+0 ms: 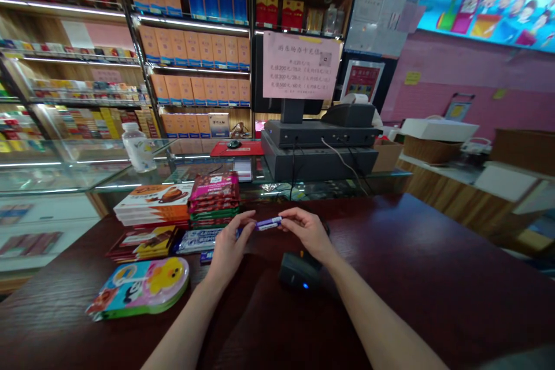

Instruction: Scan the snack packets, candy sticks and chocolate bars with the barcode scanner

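A slim purple packet (269, 223), sweet-sized, is stretched level between my two hands above the dark counter. The fingertips of my left hand (231, 243) pinch its left end. At the other end, thumb and fingers of my right hand (307, 232) close on it. Below my right wrist a black barcode scanner (299, 272) with a blue light lies on the counter. To the left of my left hand are blue-and-white packets (197, 241) and a small blue packet (207, 256). Its print is too small to read.
Stacked to the left are pink snack packs (214, 188), white-and-orange boxes (151, 202), red-and-yellow packs (150, 241) and a cartoon-printed case (147, 283). Behind stand a cash register (318, 153), a glass display counter (125, 179) and a white bottle (137, 147). The wooden counter (411, 277) extends right.
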The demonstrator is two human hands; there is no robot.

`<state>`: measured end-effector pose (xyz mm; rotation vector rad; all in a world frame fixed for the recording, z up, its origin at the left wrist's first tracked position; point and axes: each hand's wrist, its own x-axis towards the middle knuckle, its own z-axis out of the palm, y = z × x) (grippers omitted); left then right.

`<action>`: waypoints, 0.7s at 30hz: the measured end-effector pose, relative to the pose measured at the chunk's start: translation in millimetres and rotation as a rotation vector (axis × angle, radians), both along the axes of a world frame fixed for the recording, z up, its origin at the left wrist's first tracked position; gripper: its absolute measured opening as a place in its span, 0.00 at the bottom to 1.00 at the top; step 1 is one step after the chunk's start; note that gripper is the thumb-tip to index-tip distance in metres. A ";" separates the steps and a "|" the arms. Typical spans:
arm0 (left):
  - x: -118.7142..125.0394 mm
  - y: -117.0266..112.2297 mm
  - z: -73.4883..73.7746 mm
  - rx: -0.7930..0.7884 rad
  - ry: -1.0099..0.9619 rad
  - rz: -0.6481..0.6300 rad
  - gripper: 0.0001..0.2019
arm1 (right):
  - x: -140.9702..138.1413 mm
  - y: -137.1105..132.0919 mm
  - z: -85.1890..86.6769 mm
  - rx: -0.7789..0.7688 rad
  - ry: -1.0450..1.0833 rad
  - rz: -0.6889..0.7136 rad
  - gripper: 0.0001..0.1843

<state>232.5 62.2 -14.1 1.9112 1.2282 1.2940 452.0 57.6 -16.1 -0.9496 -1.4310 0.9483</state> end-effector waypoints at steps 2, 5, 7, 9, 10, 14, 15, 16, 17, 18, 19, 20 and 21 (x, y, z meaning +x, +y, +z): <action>-0.9 -1.6 0.8 0.007 0.006 -0.009 0.18 | -1.2 0.0 -2.1 0.009 0.013 -0.010 0.13; -2.8 -2.5 0.6 0.004 0.020 0.000 0.17 | -2.6 0.3 -4.0 0.024 0.022 -0.014 0.12; -3.5 -2.8 0.2 -0.001 0.032 -0.002 0.17 | -2.6 0.0 -3.8 0.028 0.022 -0.008 0.13; -3.6 -3.4 0.2 0.001 0.054 -0.024 0.17 | -1.9 -1.0 -2.0 0.035 0.019 -0.003 0.12; -3.4 -3.9 0.4 0.007 0.066 -0.039 0.17 | -1.3 -1.7 -0.7 0.042 0.013 -0.004 0.12; -2.4 -5.9 1.5 0.050 0.093 -0.082 0.16 | 1.4 -4.6 4.5 0.082 -0.034 -0.011 0.12; -2.3 -6.1 1.5 0.055 0.096 -0.090 0.15 | 1.9 -5.0 5.2 0.092 -0.041 -0.008 0.12; -2.3 -6.2 1.3 0.055 0.097 -0.095 0.15 | 2.3 -5.2 5.5 0.099 -0.046 -0.003 0.11; -2.4 -6.1 1.0 0.053 0.097 -0.098 0.15 | 2.5 -5.3 5.4 0.106 -0.048 0.001 0.11; -2.6 -5.9 0.5 0.051 0.098 -0.102 0.15 | 2.7 -5.4 5.2 0.112 -0.052 0.003 0.10; -2.7 -5.6 0.1 0.049 0.097 -0.106 0.15 | 2.7 -5.4 4.9 0.116 -0.058 0.003 0.10; -2.8 -5.2 -0.4 0.047 0.096 -0.111 0.14 | 2.6 -5.3 4.5 0.120 -0.060 0.002 0.10; -3.0 -4.8 -1.0 0.046 0.095 -0.119 0.14 | 2.3 -5.3 4.1 0.121 -0.058 -0.001 0.09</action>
